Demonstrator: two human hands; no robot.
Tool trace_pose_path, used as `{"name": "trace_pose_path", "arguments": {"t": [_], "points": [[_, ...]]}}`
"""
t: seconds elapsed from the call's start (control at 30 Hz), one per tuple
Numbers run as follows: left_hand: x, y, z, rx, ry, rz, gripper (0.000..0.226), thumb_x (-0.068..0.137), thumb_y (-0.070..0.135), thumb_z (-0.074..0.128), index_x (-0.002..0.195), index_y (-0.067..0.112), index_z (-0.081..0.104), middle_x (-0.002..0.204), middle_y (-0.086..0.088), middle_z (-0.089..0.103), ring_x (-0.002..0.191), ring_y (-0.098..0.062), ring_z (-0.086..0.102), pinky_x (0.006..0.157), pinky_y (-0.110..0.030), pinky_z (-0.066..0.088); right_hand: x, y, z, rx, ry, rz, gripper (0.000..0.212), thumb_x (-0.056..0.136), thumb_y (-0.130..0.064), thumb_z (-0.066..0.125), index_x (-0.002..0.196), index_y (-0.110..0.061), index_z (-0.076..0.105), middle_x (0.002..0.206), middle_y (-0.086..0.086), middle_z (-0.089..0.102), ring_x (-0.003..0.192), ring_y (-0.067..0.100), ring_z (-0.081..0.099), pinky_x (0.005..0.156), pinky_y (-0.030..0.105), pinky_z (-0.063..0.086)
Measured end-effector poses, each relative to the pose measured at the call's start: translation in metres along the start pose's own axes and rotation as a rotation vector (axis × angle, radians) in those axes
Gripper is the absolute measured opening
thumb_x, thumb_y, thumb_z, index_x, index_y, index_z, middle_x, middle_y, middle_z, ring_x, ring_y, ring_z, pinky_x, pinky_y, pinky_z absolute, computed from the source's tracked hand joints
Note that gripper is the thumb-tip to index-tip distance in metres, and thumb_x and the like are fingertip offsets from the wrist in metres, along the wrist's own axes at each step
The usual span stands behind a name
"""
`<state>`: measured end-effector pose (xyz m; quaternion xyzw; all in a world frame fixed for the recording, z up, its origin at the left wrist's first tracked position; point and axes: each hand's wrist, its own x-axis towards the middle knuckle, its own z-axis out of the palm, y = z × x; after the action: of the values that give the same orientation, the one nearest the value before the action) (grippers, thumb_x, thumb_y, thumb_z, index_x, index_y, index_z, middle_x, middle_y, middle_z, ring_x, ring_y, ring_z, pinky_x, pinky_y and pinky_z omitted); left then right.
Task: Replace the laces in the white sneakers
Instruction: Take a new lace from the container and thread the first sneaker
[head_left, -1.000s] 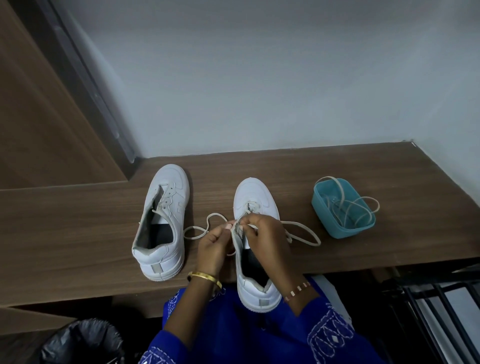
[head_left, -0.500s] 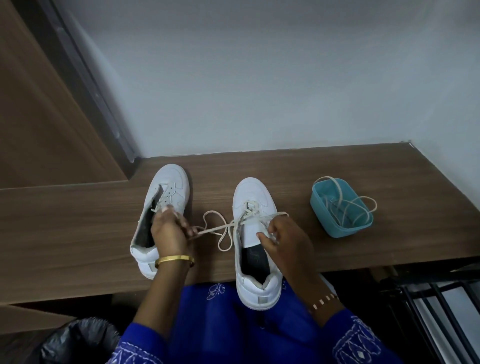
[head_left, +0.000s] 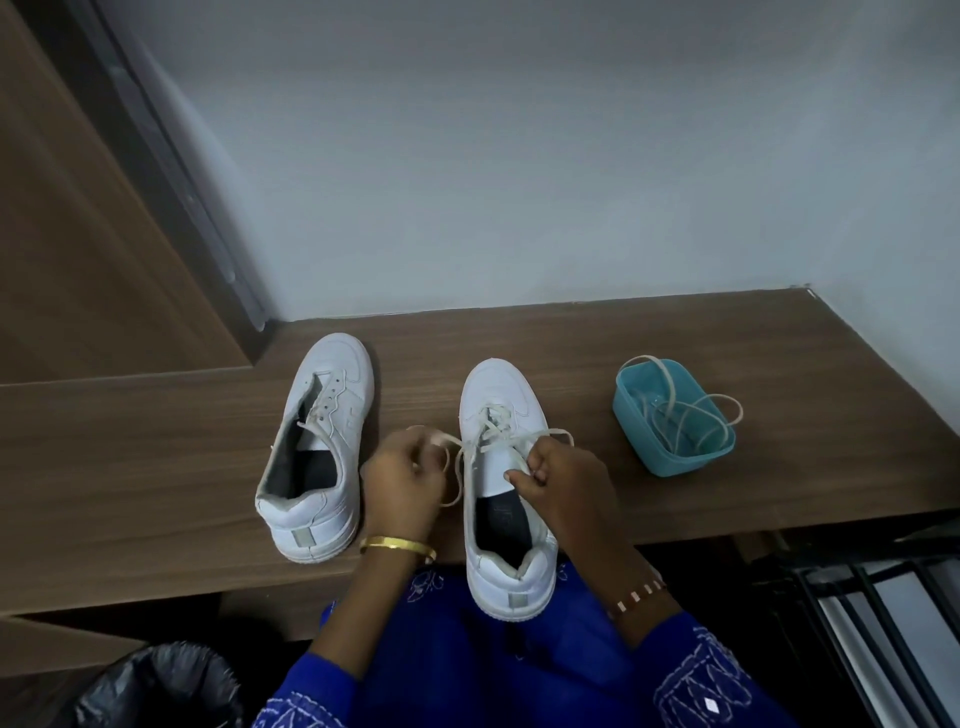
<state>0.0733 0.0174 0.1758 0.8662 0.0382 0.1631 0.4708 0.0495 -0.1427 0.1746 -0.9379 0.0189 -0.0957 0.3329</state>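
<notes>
Head view. We record a brown wooden counter (head_left: 649, 358) running along a pale wall (head_left: 519, 156), with its front edge crossing the lower part of the frame. Two white sneakers stand on it, toes toward the wall. The left sneaker (head_left: 319, 447) sits wholly on the surface, near the front edge, with only a short stretch of lace visible at its eyelets. The right sneaker (head_left: 506, 488) is partly laced; its heel projects past the front edge, over blue clothing (head_left: 467, 670).

The left hand (head_left: 402, 480) sits between the two sneakers, fingers curled around one end of the cream lace (head_left: 467, 452), which loops slack beside it. The right hand (head_left: 566, 480) pinches the other lace end over the tongue of the right sneaker, fingers curled.

To the right, well apart from the sneakers, we note a teal basket (head_left: 670, 441) holding a loose coil of further lace (head_left: 691, 410) that spills over its rim. Bare counter lies open between the right sneaker and the basket, and behind both sneakers up to the wall. Below the front edge we observe a black bin bag (head_left: 156, 686) at lower left and a dark metal rack (head_left: 872, 623) at lower right.
</notes>
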Motion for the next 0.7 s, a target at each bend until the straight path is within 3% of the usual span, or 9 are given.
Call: {"name": "trace_pose_path", "arguments": {"t": [0.1, 0.17, 0.23, 0.27, 0.33, 0.43, 0.5, 0.57, 0.7], "points": [[0.007, 0.005, -0.017, -0.469, 0.331, -0.252, 0.023, 0.09, 0.011, 0.045, 0.068, 0.011, 0.053, 0.067, -0.007, 0.052, 0.063, -0.01, 0.052, 0.063, -0.022, 0.042, 0.002, 0.002, 0.0, 0.0, 0.01, 0.053, 0.023, 0.078, -0.022, 0.072, 0.073, -0.004, 0.058, 0.055, -0.005, 0.045, 0.058, 0.015, 0.047, 0.052, 0.016, 0.03], [0.01, 0.007, -0.023, -0.404, 0.406, -0.198, 0.019, 0.085, 0.012, 0.044, 0.066, 0.013, 0.049, 0.071, -0.002, 0.046, 0.065, -0.001, 0.045, 0.068, -0.013, 0.038, 0.002, 0.003, -0.001, 0.0, 0.006, 0.068, 0.024, 0.077, -0.022, 0.072, 0.07, -0.004, 0.058, 0.05, -0.01, 0.038, 0.056, 0.015, 0.045, 0.05, 0.012, 0.027], [0.008, 0.01, -0.022, -0.247, 0.311, -0.09, 0.014, 0.079, 0.015, 0.044, 0.08, 0.01, 0.057, 0.087, -0.002, 0.048, 0.076, -0.002, 0.044, 0.077, -0.005, 0.033, 0.003, 0.002, -0.001, -0.004, -0.006, 0.068, 0.025, 0.078, -0.023, 0.072, 0.068, -0.007, 0.055, 0.05, -0.011, 0.036, 0.056, 0.015, 0.044, 0.05, 0.011, 0.026], [0.005, 0.012, -0.021, -0.188, 0.264, -0.053, 0.022, 0.079, 0.016, 0.044, 0.092, 0.008, 0.06, 0.096, -0.003, 0.049, 0.084, -0.003, 0.044, 0.08, -0.003, 0.032, 0.003, 0.002, -0.001, -0.005, -0.009, 0.069, 0.025, 0.078, -0.023, 0.071, 0.067, -0.009, 0.052, 0.051, -0.01, 0.038, 0.056, 0.015, 0.044, 0.05, 0.012, 0.026], [0.001, 0.014, -0.015, -0.112, 0.178, 0.026, 0.035, 0.081, 0.019, 0.042, 0.107, 0.005, 0.061, 0.107, -0.006, 0.053, 0.1, -0.011, 0.047, 0.088, -0.011, 0.033, 0.002, -0.001, -0.001, -0.004, -0.017, 0.074, 0.027, 0.079, -0.023, 0.07, 0.067, -0.012, 0.048, 0.054, -0.005, 0.042, 0.056, 0.015, 0.044, 0.051, 0.016, 0.029], [-0.004, 0.018, -0.003, 0.025, -0.073, 0.16, 0.038, 0.082, 0.024, 0.04, 0.099, 0.003, 0.066, 0.095, -0.014, 0.066, 0.089, -0.027, 0.06, 0.08, -0.03, 0.044, 0.002, -0.002, -0.002, -0.002, -0.023, 0.079, 0.028, 0.08, -0.022, 0.069, 0.067, -0.011, 0.047, 0.058, 0.0, 0.047, 0.057, 0.016, 0.045, 0.055, 0.025, 0.033], [-0.007, 0.015, 0.009, 0.095, -0.22, 0.12, 0.026, 0.087, 0.013, 0.047, 0.101, 0.007, 0.069, 0.093, -0.013, 0.068, 0.084, -0.027, 0.063, 0.072, -0.024, 0.042, 0.002, -0.002, -0.002, -0.007, -0.025, 0.077, 0.027, 0.079, -0.022, 0.069, 0.067, -0.011, 0.047, 0.06, 0.001, 0.047, 0.058, 0.017, 0.045, 0.056, 0.025, 0.032], [-0.008, 0.01, 0.013, 0.121, -0.238, 0.044, 0.022, 0.088, 0.006, 0.053, 0.101, 0.008, 0.07, 0.095, -0.012, 0.069, 0.087, -0.026, 0.063, 0.069, -0.017, 0.035, 0.003, -0.002, -0.003, -0.017, -0.041, 0.072, 0.027, 0.08, -0.023, 0.068, 0.068, -0.011, 0.047, 0.062, 0.001, 0.047, 0.06, 0.017, 0.044, 0.057, 0.025, 0.031], [-0.003, 0.002, 0.005, 0.008, -0.093, -0.009, 0.016, 0.085, 0.008, 0.055, 0.081, 0.002, 0.069, 0.082, -0.015, 0.066, 0.075, -0.026, 0.058, 0.066, -0.02, 0.034, 0.004, -0.002, -0.004, -0.023, -0.061, 0.081, 0.026, 0.08, -0.023, 0.068, 0.068, -0.01, 0.049, 0.06, 0.001, 0.046, 0.059, 0.016, 0.043, 0.056, 0.026, 0.032]]}}
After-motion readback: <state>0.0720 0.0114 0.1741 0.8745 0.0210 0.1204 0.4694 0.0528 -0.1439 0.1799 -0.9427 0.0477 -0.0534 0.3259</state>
